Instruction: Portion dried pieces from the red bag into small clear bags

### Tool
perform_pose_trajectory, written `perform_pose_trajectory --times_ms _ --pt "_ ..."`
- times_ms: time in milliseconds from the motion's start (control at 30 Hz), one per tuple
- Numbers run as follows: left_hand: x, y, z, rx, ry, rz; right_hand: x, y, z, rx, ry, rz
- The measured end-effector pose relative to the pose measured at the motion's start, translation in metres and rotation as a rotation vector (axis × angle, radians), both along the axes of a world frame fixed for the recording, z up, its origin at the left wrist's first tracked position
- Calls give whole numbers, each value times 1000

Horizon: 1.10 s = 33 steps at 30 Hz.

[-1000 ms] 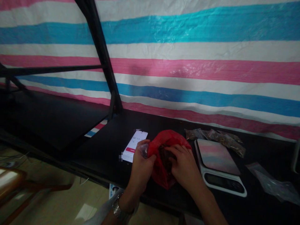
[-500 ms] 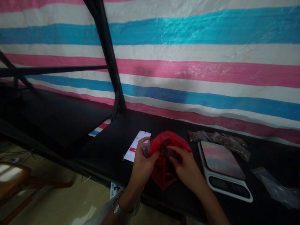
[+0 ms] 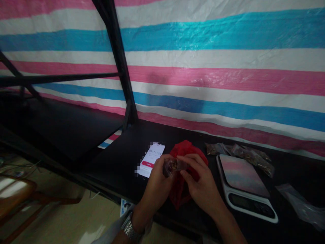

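Note:
Above the red plastic bag (image 3: 188, 146), a small clear plastic bag (image 3: 173, 165) with brownish bits in it is between my hands. My left hand (image 3: 158, 178) is closed around its left side. At the other side my right hand (image 3: 200, 176) is closed, with thumb and fingertips on the clear bag's edge. The red bag stands open on the black table behind and below both hands, and its inside is mostly hidden by them.
A phone (image 3: 152, 157) showing a running timer lies left of the red bag. On the right are a digital scale (image 3: 243, 176), several filled clear bags (image 3: 250, 154) behind it, and unfilled clear bags (image 3: 302, 205). A black metal post (image 3: 119, 64) rises at the left.
My hands have come up out of the red bag's mouth. The small clear bag is now held open between them, with brown bits visible inside.

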State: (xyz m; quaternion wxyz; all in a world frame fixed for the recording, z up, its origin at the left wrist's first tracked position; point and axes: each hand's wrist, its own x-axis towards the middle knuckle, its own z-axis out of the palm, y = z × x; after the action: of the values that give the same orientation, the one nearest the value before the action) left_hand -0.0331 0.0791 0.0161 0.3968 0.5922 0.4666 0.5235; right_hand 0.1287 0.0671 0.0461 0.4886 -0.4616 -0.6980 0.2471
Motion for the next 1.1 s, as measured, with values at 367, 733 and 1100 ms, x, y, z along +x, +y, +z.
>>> perform_pose_trajectory --times_ms 367,733,1100 --pt "2 -1 -5 27 81 30 -8 -4 -3 261 -237 4" --pt "3 0 0 31 149 48 -1 -5 0 391 -269 8" --pt "1 1 8 25 50 126 7 0 -1 350 -104 -308"
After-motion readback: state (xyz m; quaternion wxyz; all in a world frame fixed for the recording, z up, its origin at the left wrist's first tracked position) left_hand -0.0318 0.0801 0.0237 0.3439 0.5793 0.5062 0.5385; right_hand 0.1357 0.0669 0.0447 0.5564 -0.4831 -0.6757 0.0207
